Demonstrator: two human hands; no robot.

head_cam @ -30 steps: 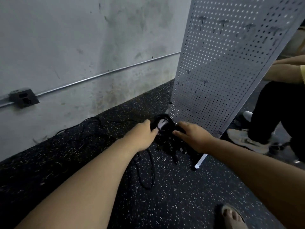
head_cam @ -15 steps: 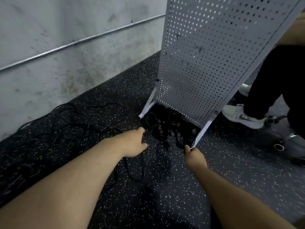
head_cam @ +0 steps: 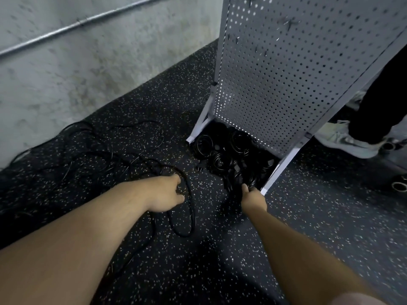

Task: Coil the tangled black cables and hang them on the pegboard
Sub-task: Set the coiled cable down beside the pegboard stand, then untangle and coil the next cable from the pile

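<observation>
Now, floor: you lean over a black rubber floor flecked with white (head_cam: 308, 227), and both your bare forearms reach out across it.
Wall: a stained grey concrete wall (head_cam: 88, 62) runs along the left, with a thin metal conduit pipe (head_cam: 77, 25) fixed to it.
Pegboard: the grey perforated metal pegboard (head_cam: 286, 73) stands upright on pale angled feet, ahead and to your right; a few small hooks show on it and none carries a cable.
Loose cable: a long tangled black cable (head_cam: 184, 235) sprawls over the floor from the wall to a loop just beside your left hand.
Coils: a heap of coiled black cables (head_cam: 222, 157) lies on the floor between the pegboard's feet.
Bystander: a leg in black trousers (head_cam: 378, 95) and a white sneaker (head_cam: 343, 139) show behind the board.
Left hand: your left hand (head_cam: 164, 194) hangs over the loop, fingers curled downward; I cannot tell whether it holds the strand.
Right hand: your right hand (head_cam: 253, 198) grips the near edge of the heap, by the right foot.
</observation>
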